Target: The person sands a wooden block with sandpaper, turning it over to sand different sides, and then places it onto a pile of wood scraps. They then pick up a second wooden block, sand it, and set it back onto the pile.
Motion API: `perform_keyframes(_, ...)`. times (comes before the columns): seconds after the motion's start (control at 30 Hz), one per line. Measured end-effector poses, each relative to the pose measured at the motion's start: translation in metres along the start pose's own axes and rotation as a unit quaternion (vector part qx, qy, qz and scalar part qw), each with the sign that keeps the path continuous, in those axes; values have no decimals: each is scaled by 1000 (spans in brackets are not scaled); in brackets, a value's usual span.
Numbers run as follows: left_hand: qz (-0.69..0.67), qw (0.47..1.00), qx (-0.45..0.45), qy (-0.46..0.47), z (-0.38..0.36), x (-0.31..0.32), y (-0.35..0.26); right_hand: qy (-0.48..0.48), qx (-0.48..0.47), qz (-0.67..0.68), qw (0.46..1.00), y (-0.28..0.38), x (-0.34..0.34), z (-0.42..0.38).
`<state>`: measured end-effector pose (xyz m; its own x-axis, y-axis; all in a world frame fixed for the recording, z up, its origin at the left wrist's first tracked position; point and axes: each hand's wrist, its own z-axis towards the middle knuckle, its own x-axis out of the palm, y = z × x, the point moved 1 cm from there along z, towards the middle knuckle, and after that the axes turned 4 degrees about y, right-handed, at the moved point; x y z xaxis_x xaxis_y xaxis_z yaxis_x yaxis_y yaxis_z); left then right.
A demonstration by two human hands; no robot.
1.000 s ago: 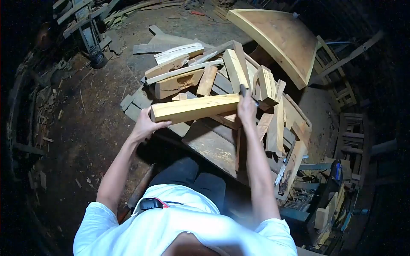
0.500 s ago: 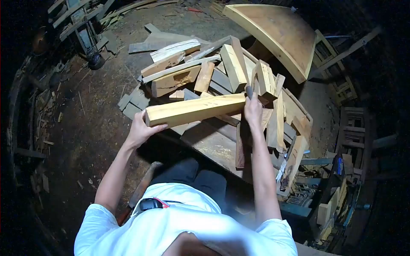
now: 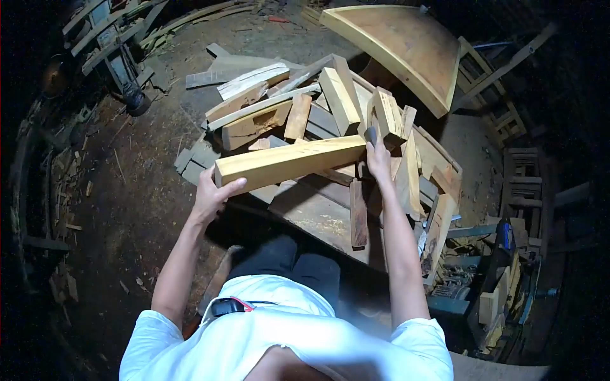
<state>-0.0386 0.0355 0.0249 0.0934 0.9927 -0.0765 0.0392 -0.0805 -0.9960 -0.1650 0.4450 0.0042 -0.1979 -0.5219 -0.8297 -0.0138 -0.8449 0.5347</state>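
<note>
A long, pale yellow wooden beam (image 3: 289, 162) lies level across the view above the wood pile. My left hand (image 3: 215, 195) is closed round the beam's left end, thumb along its near face. At the beam's right end my right hand (image 3: 377, 159) is closed on a small dark-grey tool (image 3: 371, 134), whose upper part sticks up past the fingers. I cannot tell the tool's kind, since the hand hides most of it. A dark reddish wood strip (image 3: 358, 216) lies below the right hand on the worktable (image 3: 311, 213).
Several wood offcuts (image 3: 257, 124) are heaped behind the beam. A thick curved-edge wooden slab (image 3: 394, 44) stands at the back right. To the right are pallets (image 3: 489, 89) and a dark bin of tools and scraps (image 3: 454, 305). Wood chips litter the dirt floor (image 3: 114, 209).
The view has shifted slightly, so the surroundings sit a little further left. Both hands keep their places on the beam and the tool, with the right wrist turned slightly.
</note>
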Motion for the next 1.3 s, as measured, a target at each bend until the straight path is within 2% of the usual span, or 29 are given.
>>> perform_keyframes(0.03, -60, 998, -5, -29, 4, 4, 1, -21, -31, 18, 999, 0, -3, -4)
perform_keyframes(0.07, -63, 997, 1, -32, 6, 6, 3, -40, -63, 35, 997, 0, -6, -9)
perform_keyframes(0.13, -252, 962, -88, -50, -1, 12, 15, -7, 7, 63, 998, 4, -6, -20)
perform_keyframes(0.2, -214, 971, -95, -43, -5, 15, 19, -8, 4, 77, 997, 3, 2, -30)
perform_keyframes(0.33, -272, 944, -162, -91, -12, 20, 15, -65, -38, 25, 997, 18, 32, -41)
perform_keyframes(0.37, -296, 935, -167, -102, -11, 20, 18, -1, -41, 58, 997, 30, 43, -46)
perform_keyframes(0.4, -319, 925, -174, -111, -9, 21, 21, 10, -96, 23, 995, 68, 40, -62)
perform_keyframes(0.43, -335, 919, -182, -99, -7, 18, 27, 15, -212, 40, 976, 86, 49, -73)
perform_keyframes(0.47, -333, 919, -184, -99, -5, 17, 33, 34, -225, 69, 971, 110, 55, -93)
perform_keyframes(0.53, -326, 923, -187, -88, -5, 13, 37, 50, -318, 55, 945, 134, 56, -113)
perform_keyframes(0.6, -288, 937, -175, -88, -14, 16, 17, 115, -250, 60, 960, 127, 45, -103)
perform_keyframes(0.67, -257, 949, -160, -86, -19, 17, 12, 42, -202, 59, 977, 89, 35, -66)
perform_keyframes(0.7, -214, 967, -130, -47, -17, 14, 16, 5, -144, 38, 989, 60, 35, -48)
perform_keyframes(0.73, -170, 981, -96, -10, -15, 9, 18, 26, -25, -34, 999, 40, 29, -29)
perform_keyframes(0.8, -160, 983, -85, 17, -12, 0, 22, 12, 19, -20, 1000, 17, 20, -14)
perform_keyframes(0.83, -24, 999, -8, 24, -9, -4, 27, -1, 0, -39, 999, 18, 25, -15)
perform_keyframes(0.87, 114, 990, 71, 28, -5, -6, 31, -16, -21, -56, 998, 20, 33, -17)
perform_keyframes(0.9, 64, 997, 42, 27, -9, -2, 19, 10, -12, -37, 999, 42, 37, -26)
perform_keyframes(0.93, 63, 997, 43, 25, -7, 0, 22, 3, -122, 36, 992, 65, 42, -42)
perform_keyframes(0.97, 53, 998, 47, 0, -6, 3, 28, 5, -193, 54, 980, 89, 50, -59)
perform_keyframes(1.0, 43, 998, 51, -24, -6, 4, 31, 28, -187, 43, 981, 119, 50, -81)
perform_keyframes(1.03, 56, 996, 59, -37, -5, 5, 28, 23, -234, 78, 969, 137, 54, -98)
perform_keyframes(1.07, 58, 996, 58, -33, -3, 2, 28, -23, -336, 62, 940, 147, 55, -108)
perform_keyframes(1.13, 89, 994, 53, -19, -4, -4, 29, 97, -236, 84, 963, 147, 37, -103)
perform_keyframes(1.17, 88, 995, 51, -23, -6, -4, 28, 72, -222, 74, 969, 125, 40, -86)
perform_keyframes(1.2, 67, 997, 43, -23, -8, -3, 23, 68, -158, 50, 984, 101, 38, -67)
perform_keyframes(1.23, 46, 998, 38, -23, -8, -1, 19, 35, -142, 81, 986, 68, 36, -46)
perform_keyframes(1.27, 45, 998, 42, -27, -5, -2, 18, 88, 21, -38, 995, 57, 19, -31)
perform_keyframes(1.3, 50, 996, 62, -35, -2, -2, 17, -7, -32, -17, 999, 19, 25, -20)
